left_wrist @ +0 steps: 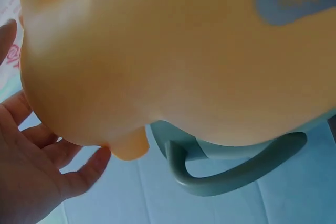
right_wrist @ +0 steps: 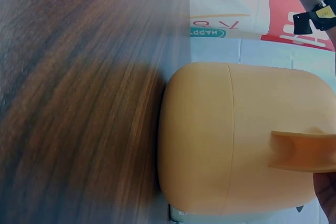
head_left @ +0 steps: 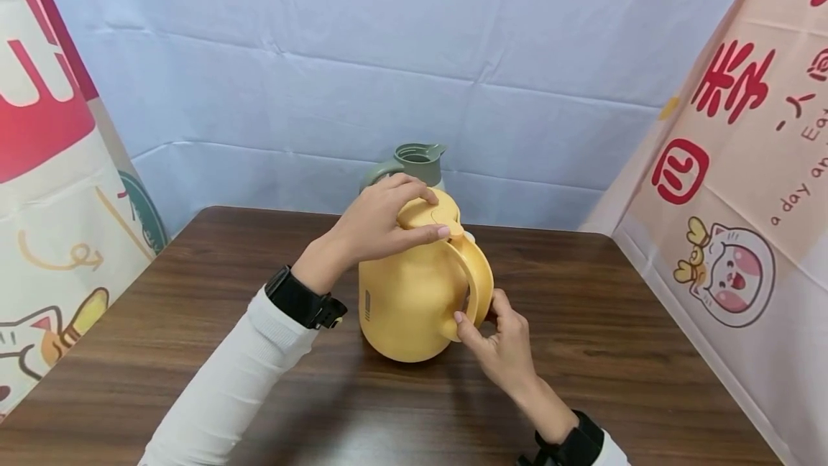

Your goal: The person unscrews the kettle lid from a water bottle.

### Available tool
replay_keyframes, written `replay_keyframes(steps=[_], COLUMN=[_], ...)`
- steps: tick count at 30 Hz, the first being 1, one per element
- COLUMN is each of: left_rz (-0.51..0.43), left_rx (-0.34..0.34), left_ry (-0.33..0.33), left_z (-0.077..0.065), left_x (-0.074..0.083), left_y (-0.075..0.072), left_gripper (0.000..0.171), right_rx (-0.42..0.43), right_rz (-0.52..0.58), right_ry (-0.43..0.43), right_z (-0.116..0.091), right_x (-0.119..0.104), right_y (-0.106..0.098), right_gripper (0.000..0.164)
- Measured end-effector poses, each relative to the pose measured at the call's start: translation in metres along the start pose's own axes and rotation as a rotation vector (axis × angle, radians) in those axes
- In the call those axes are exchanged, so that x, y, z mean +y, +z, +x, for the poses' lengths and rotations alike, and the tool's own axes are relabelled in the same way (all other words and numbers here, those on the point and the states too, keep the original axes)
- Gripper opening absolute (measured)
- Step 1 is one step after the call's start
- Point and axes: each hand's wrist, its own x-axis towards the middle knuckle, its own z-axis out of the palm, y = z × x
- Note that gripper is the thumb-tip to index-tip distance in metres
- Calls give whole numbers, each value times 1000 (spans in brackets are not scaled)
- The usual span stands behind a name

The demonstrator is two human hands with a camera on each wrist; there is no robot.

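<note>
One smooth, matte yellow, round-bodied jug (head_left: 407, 300) stands upright on one brown wood-grain table (head_left: 582, 322); it has one yellow lid (head_left: 417, 213) and one curved yellow handle (head_left: 480, 272). Behind it stands one grey-green jug (head_left: 423, 169), its mouth uncovered. Of two hands, the left hand (head_left: 388, 218) lies relaxed over the lid; the right hand (head_left: 507, 347) pinches the handle's lower end.

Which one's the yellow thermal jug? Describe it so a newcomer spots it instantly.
Start at the dark wooden table, then go to its far half. Between the left hand, over its lid, and the right hand, at its handle, stands the yellow thermal jug. Unlike the open-mouthed green jug behind, it is lidded, and its handle points right in the head view.
</note>
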Motion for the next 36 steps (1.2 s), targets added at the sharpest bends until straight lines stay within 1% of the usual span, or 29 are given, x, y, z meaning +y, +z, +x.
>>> replay_keyframes(steps=[3,5,8,11,16,20,25,30,36], left_rz=[44,46,36,40,79,150,236,259,261], left_rx=[-43,-60,-78,-81,-74,-52,2,52,106], left_ry=[-35,-38,-11,18,27,44,61,59,57], left_z=[6,8,11,12,15,15,13,11,7], left_x=[3,3,3,2,2,3,5,7,9], left_y=[0,0,1,3,2,3,6,9,12], left_gripper=[45,47,47,45,45,45,44,45,45], right_rx=[3,6,7,14,24,22,22,33,29], right_rz=[-2,1,8,18,9,-19,-45,-57,-59], right_ry=[-2,1,5,6,9,11,-2,-5,31], right_z=[0,-1,0,0,1,2,2,3,3], right_x=[1,2,0,-2,-2,0,0,1,2], right_y=[1,2,2,1,0,-1,-3,-3,-4], right_gripper=[27,27,25,23,21,21,23,23,20])
